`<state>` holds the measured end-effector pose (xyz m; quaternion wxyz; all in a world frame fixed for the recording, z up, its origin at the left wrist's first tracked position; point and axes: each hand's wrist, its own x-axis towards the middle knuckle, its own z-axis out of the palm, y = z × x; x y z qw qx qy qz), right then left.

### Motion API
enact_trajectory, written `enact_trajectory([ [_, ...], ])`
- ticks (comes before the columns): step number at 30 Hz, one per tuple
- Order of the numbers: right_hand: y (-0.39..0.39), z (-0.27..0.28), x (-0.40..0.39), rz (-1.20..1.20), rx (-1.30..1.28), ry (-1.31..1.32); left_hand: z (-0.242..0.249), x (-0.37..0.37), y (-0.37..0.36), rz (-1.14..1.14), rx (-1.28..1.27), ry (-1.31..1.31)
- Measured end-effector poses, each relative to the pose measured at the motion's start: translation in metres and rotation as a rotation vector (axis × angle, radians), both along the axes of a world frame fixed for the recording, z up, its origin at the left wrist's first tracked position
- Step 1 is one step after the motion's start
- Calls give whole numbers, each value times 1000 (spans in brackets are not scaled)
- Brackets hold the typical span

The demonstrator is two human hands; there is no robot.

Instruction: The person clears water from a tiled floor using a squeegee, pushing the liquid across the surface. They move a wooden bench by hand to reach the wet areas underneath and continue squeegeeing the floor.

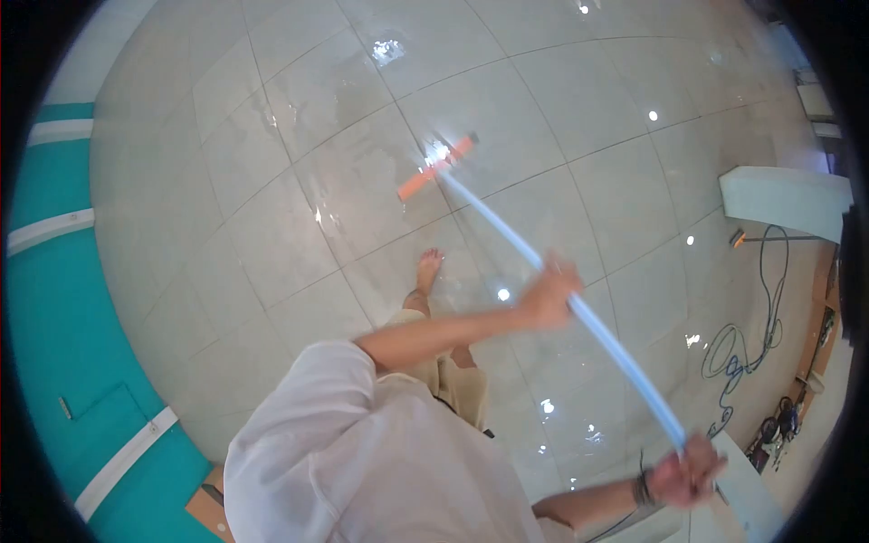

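Note:
A floor squeegee [417, 185] with an orange head and a long pale-blue pole reaches across the wet tiled floor [615, 181]. Its head rests on the tiles ahead of my bare foot [430, 268]. My left hand [550, 291] is closed around the middle of the pole, slightly blurred. Farther back, my right hand [686, 472], with dark bands at the wrist, grips the pole near its upper end. The pole slants from the lower right up to the head.
A teal wall panel [54, 308] with white strips runs along the left. On the right lie a coiled dark hose [727, 353] and another orange-headed tool [739, 238] beside a white counter [787, 201]. Dark items [777, 427] sit at the lower right.

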<state>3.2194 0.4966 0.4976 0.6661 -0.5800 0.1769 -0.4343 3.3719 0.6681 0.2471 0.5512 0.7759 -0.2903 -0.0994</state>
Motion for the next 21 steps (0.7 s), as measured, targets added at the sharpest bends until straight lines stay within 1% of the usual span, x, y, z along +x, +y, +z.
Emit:
enact_trajectory([
  [1, 19, -31, 28, 56, -55, 22, -4, 42, 38, 10, 53, -29],
  [2, 39, -59, 64, 533, -29, -83, -5, 75, 72, 133, 56, -62],
  [3, 81, -84, 95, 454, -50, -35, -40, 103, 103, 281, 39, -80],
  [4, 118, -112, 114, 339, 24, 215, -64, 135, 141, 263, 179, -134],
  [5, 147, -151, 130, 499, 52, 168, -113, 158, 182, 355, 289, -295],
  [6, 182, -177, 143, 566, 89, 246, -124, 181, 219, 305, 520, -81],
  [7, 219, -197, 157, 621, 183, 90, -131, 183, 243, 420, 559, -161],
  [8, 240, -221, 159, 679, 95, 23, -143, 180, 267, 408, 677, -131],
  [9, 243, -225, 155, 676, 92, 26, -155, 179, 282, 396, 795, -103],
  [10, 244, -226, 146, 779, 5, 15, -163, 174, 283, 395, 793, -104],
  [11, 245, -226, 130, 877, -73, 12, -171, 161, 285, 276, 748, -124],
  [12, 239, -224, 108, 867, -61, 25, -178, 145, 285, 150, 704, -142],
  [14, 205, -221, 71, 806, -88, 83, -175, 115, 256, -113, 791, -15],
  [16, 165, -217, 29, 746, -59, 42, -166, 75, 213, -196, 686, 63],
  [18, 120, -202, -24, 727, 14, 47, -169, 22, 167, -226, 572, 61],
  [20, 74, -185, -82, 679, -2, 91, -150, -35, 112, -300, 477, 92],
  [21, 53, -171, -108, 640, -2, 98, -146, -67, 84, -294, 421, 97],
])
